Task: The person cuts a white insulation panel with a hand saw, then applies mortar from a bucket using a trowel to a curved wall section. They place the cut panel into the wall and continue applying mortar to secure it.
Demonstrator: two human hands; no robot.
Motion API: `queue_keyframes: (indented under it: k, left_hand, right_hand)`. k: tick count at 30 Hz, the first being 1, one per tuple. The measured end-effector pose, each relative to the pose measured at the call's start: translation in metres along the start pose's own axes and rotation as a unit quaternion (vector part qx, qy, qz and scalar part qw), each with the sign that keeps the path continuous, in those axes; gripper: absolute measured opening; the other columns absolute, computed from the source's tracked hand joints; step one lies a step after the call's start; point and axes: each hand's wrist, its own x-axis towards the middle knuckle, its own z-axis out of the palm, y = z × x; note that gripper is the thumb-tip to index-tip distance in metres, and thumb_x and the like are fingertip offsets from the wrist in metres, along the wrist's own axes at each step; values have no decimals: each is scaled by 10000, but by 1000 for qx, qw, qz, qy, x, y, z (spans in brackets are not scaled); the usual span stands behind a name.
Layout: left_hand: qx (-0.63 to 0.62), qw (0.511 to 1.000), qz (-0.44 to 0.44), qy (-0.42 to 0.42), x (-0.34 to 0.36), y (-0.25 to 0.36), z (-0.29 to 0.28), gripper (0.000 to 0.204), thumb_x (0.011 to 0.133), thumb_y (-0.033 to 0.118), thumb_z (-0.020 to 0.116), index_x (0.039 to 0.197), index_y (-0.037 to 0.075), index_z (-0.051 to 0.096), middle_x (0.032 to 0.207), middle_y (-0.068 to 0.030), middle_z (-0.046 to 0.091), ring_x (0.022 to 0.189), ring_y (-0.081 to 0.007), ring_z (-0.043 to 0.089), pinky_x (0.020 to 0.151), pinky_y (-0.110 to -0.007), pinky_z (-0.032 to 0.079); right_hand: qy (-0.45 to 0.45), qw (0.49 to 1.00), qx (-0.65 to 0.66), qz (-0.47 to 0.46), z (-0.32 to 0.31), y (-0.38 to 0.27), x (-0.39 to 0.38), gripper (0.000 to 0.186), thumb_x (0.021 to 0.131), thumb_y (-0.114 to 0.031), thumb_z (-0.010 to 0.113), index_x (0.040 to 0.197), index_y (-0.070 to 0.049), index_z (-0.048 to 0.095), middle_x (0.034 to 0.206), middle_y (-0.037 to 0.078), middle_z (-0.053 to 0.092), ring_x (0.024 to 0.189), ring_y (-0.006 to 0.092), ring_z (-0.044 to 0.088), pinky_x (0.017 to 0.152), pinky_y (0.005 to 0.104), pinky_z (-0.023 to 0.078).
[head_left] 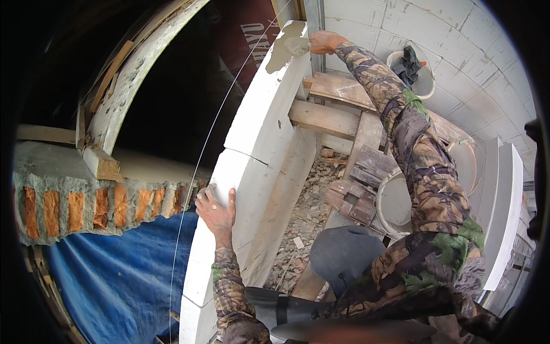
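My left hand rests with fingers apart on the top edge of a white block wall running away from me. At its far end my right hand is closed on what looks like a trowel, its blade in grey mortar on the block top; the handle is hidden. A thin string line runs along the wall's left side. Both my forearms have camouflage sleeves.
Dark opening and broken brick-concrete edge above a blue tarp, left. Wooden planks, rubble, bucket with black material, another bucket and white block walls are on the right.
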Motion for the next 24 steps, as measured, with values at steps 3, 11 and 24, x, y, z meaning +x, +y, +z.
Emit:
queue_keyframes:
  k: [3, 11, 24]
  left_hand:
    - [-9, 1000, 9, 2, 1, 0, -1, 680, 907, 641, 640, 1285, 79, 586, 1257, -143, 553, 1139, -351, 509, 948, -505, 417]
    - [2, 1000, 0, -14, 1, -2, 2, 700, 903, 645, 643, 1314, 83, 577, 1270, -162, 545, 1145, -354, 505, 958, -496, 412]
    - [-9, 1000, -5, -15, 1, -1, -1, 725, 903, 670, 626, 1308, 70, 585, 1277, -155, 546, 1157, -356, 499, 966, -507, 408]
  right_hand:
    - [25, 997, 66, 13, -12, 12, 14, 384, 903, -328, 552, 1037, 1, 696, 853, 148, 697, 693, 261, 678, 598, 421, 534]
    - [-84, 987, 99, -97, 0, -13, -48, 471, 932, -392, 522, 1147, 9, 644, 881, 125, 676, 690, 229, 644, 595, 407, 522]
    - [34, 990, -99, -91, -8, -48, 40, 443, 910, -309, 562, 1216, -6, 666, 1004, 205, 726, 915, 358, 713, 875, 454, 572]
